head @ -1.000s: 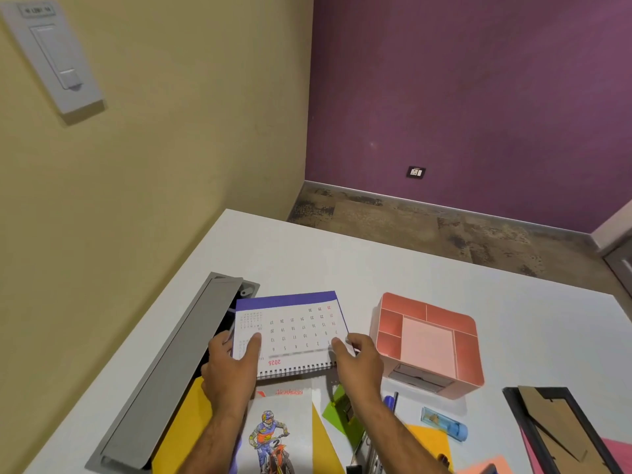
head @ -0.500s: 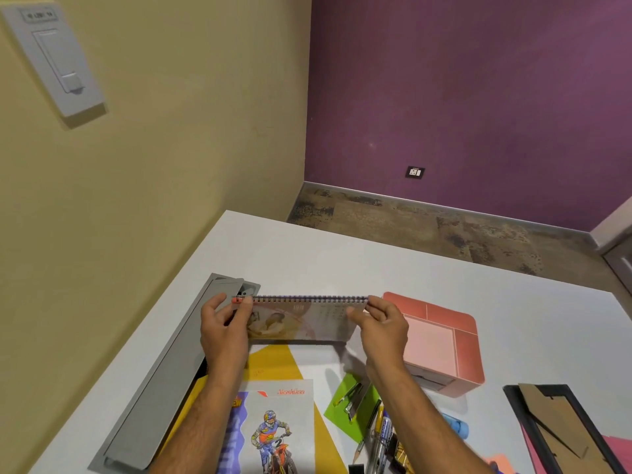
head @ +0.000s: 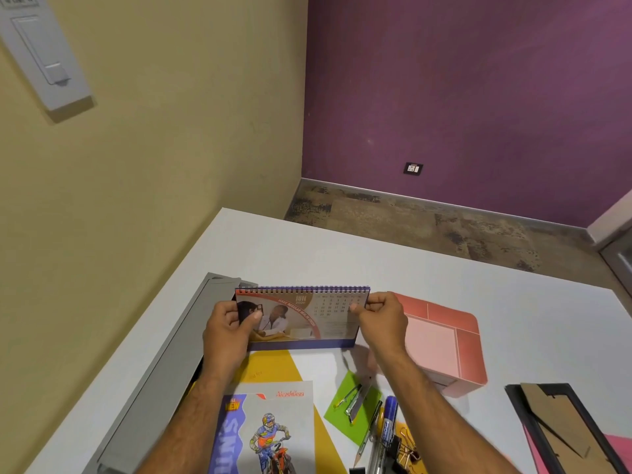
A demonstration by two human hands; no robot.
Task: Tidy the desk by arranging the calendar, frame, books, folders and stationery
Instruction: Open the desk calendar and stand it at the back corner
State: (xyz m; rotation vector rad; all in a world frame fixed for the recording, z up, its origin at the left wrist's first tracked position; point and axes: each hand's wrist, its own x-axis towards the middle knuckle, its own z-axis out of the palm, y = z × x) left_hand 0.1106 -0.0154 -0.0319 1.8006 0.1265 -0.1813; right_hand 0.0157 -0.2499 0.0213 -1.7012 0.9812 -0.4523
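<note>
A spiral-bound desk calendar (head: 307,319) stands upright on the white desk (head: 376,265), its June page facing me. My left hand (head: 227,333) grips its left edge and my right hand (head: 383,319) pinches its right edge. A notebook with a motocross rider (head: 270,432) lies in front, on a yellow folder (head: 273,362). To the right a black photo frame (head: 564,432) lies face down. Pens, a pencil, a blue marker (head: 388,425) and binder clips (head: 408,449) lie between my forearms.
A pink desk organiser (head: 444,340) stands just right of the calendar. A grey cable tray lid (head: 164,367) runs along the desk's left side by the yellow wall. A green sticky pad (head: 349,415) holds metal clips. A pink sheet (head: 619,449) lies under the frame.
The calendar was lifted from lying flat, turned over and stood upright with the June page toward me. Both hands shifted from its lower corners to its side edges.
</note>
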